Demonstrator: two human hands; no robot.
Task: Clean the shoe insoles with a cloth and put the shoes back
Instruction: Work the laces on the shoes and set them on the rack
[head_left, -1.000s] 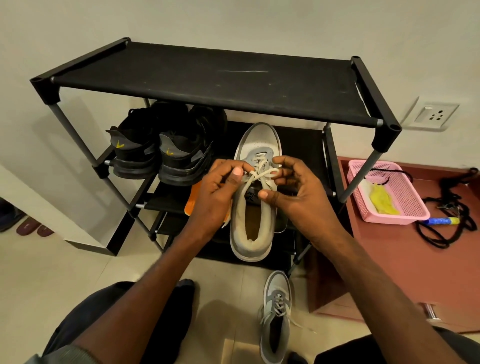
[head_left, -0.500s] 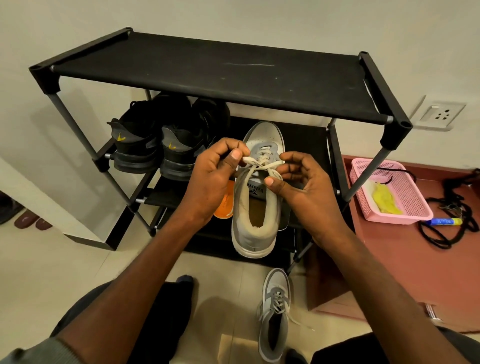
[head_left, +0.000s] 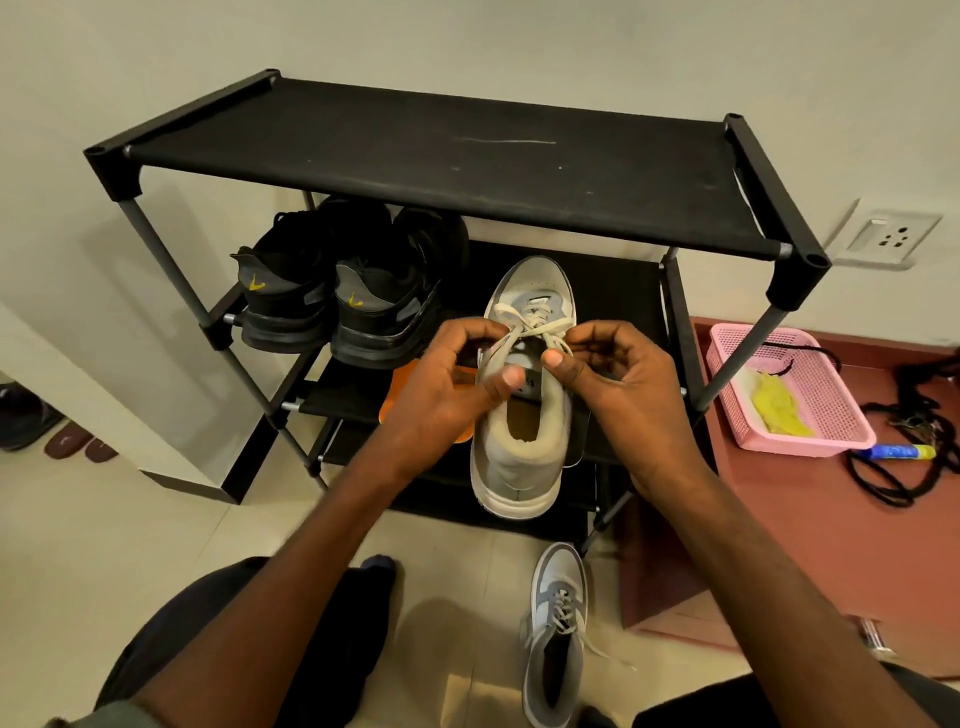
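against a pale wall, a black shoe rack (head_left: 426, 156) holds a grey shoe (head_left: 522, 452) on its middle shelf, heel outward, beside a black pair (head_left: 343, 301). both the left hand (head_left: 447, 384) and right hand (head_left: 618, 384) have fingers clamped on its white laces (head_left: 524, 325). its mate (head_left: 556, 634) lies on the tiled floor below; a pink basket (head_left: 810, 395) sits right.

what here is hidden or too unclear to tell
Head view:
- Insole inside the grey shoe: deep in shadow, so cleanliness is unreadable.
- Orange item: mostly behind the left hand.
- Tongue label: partly covered by the right hand.
- Second grey shoe: heel cut off by the bottom edge.
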